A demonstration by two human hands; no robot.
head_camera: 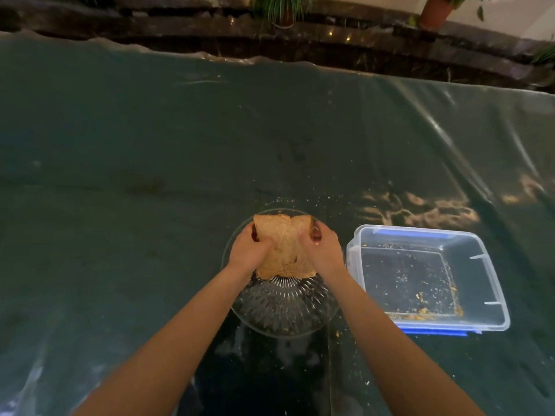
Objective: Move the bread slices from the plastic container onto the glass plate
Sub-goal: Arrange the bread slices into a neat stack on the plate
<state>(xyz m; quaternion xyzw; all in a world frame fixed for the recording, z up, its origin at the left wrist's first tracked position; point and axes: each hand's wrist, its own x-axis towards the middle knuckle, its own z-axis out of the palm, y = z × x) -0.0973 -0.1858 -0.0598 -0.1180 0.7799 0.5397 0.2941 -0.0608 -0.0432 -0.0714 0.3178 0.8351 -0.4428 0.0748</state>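
A stack of brown bread slices [284,244] is over the far half of the round glass plate [285,313]. My left hand [249,249] grips the stack's left side and my right hand [322,247] grips its right side. I cannot tell whether the stack rests on the plate or hangs just above it. To the right of the plate stands the clear plastic container [468,253] with blue trim, holding only crumbs and no slices.
The table [150,175] is covered with a dark, glossy plastic sheet, with crumbs scattered around the plate. A stone ledge with potted plants [282,10] runs along the far edge.
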